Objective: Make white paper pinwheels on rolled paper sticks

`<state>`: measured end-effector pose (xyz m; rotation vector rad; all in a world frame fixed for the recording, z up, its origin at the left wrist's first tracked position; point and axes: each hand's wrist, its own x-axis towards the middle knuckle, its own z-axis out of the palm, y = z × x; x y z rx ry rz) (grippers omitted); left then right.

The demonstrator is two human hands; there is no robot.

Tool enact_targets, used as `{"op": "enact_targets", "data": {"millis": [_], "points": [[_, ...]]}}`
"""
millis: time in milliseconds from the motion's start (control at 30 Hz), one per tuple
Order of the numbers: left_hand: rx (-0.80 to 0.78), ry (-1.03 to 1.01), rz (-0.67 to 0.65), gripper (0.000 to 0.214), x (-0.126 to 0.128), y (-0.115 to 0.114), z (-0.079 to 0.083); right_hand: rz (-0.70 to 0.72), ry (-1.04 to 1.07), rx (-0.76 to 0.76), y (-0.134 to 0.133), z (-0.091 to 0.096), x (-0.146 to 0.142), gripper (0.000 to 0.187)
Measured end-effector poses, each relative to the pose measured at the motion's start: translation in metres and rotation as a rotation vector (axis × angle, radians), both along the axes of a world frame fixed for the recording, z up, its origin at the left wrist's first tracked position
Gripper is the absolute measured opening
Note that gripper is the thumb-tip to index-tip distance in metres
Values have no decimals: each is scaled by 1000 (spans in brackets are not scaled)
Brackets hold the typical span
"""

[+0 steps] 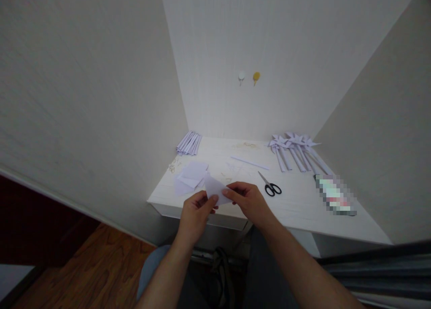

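Note:
Between both hands, above the desk's front edge, is a folded triangle of white paper (pixel 216 187). My left hand (pixel 198 209) pinches its lower left corner, thumb on top. The right side of the paper is gripped by my right hand (pixel 246 199), its thumb and fingers closed on the edge. Just behind my left hand, loose white paper sheets (pixel 193 172) lie overlapping on the desk. Scissors (pixel 270 185) with black handles rest to the right of my right hand, blades pointing away. A thin rolled paper stick (pixel 249 163) lies farther back.
Rolled paper tubes (pixel 189 143) are bundled at the back left of the white desk (pixel 296 210). Several paper pinwheels (pixel 296 147) on sticks lie at the back right. A pixelated phone-like object (pixel 335 195) is at the right. Two hooks, one yellow (pixel 256 76), hang on the wall.

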<state>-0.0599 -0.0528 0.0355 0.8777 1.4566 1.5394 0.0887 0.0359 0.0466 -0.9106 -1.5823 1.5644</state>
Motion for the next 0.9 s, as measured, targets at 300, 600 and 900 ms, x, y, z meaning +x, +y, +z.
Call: {"op": "enact_targets", "data": {"millis": [300, 600, 900], "points": [[21, -142, 66, 29, -5, 3, -5, 53, -41, 17, 1, -6, 0, 14], [32, -317, 77, 35, 9, 10, -19, -6, -188, 110, 2, -20, 4, 23], [142, -206, 129, 30, -14, 12, 8, -382, -986, 227, 90, -30, 108, 13]]}}
